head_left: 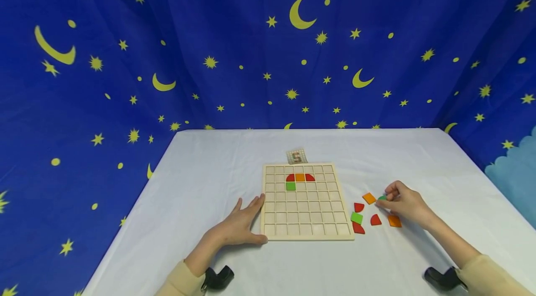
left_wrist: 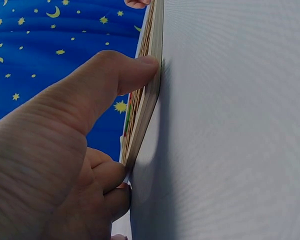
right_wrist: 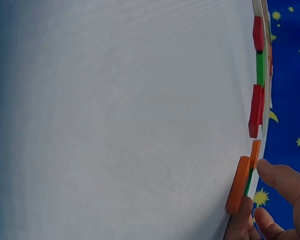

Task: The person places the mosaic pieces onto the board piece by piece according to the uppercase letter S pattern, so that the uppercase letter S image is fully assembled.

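Observation:
A wooden grid board [head_left: 307, 228] lies flat on the table. My left hand [head_left: 240, 225] rests at its left edge, fingers spread and thumb at the near corner; the left wrist view shows the thumb [left_wrist: 137, 72] against the rim. In the board's upper part, an orange square [head_left: 300, 177] sits between two red quarter-circle tiles [head_left: 291, 178], with a green square [head_left: 291, 186] below the left one. To the board's right, my right hand [head_left: 406, 204] pinches a green tile [head_left: 382, 198], mostly hidden by the fingers. An orange square [head_left: 369, 198] lies beside it.
Near the right hand lie red quarter-circle tiles [head_left: 375, 219], a green square [head_left: 357, 218] touching one of them, and another orange square [head_left: 394, 220]. A small patterned card [head_left: 297, 156] stands beyond the board's far edge. A starry blue curtain [head_left: 251, 54] surrounds the white table [head_left: 201, 170].

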Motion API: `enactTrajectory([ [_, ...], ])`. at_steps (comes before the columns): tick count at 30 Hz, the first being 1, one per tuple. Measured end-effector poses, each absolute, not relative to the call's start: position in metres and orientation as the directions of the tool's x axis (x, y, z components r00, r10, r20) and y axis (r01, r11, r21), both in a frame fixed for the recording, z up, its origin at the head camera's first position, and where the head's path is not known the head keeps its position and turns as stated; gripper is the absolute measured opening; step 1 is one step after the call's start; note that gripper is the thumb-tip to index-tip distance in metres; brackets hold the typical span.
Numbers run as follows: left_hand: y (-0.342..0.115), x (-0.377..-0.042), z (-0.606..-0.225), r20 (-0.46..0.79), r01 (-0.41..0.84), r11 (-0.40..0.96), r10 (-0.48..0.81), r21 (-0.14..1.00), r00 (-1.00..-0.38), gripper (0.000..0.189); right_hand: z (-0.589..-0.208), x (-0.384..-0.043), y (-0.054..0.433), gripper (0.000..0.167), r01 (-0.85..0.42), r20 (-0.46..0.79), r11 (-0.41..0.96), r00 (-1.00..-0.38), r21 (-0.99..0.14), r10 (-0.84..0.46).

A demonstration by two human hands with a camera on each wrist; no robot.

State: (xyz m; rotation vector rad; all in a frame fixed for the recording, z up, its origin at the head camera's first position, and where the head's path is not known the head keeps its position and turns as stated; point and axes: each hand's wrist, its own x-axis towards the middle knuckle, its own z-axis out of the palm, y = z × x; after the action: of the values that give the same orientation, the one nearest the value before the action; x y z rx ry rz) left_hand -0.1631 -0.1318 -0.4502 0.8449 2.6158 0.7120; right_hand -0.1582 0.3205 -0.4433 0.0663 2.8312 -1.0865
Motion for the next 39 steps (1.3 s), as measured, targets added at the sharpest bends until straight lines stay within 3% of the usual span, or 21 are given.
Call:
enactTrajectory([
  [21,-0.1315,-0.1623,-0.4497,-0.119,0.459,0.691,0.614,0.558,-0.78,0.11,-0.4433,-0.1611,0.3183,0.038,-0.003,-0.084,0.774,-0.994,-0.633,-0.073],
  [39,-0.1325,-0.1622,-0.4512,-0.11,0.472,0.689,0.62,0.55,-0.777,0.109,-0.4439,-0.1602,0.3197,0.043,-0.016,-0.058,0.77,-0.996,-0.638,-0.069],
])
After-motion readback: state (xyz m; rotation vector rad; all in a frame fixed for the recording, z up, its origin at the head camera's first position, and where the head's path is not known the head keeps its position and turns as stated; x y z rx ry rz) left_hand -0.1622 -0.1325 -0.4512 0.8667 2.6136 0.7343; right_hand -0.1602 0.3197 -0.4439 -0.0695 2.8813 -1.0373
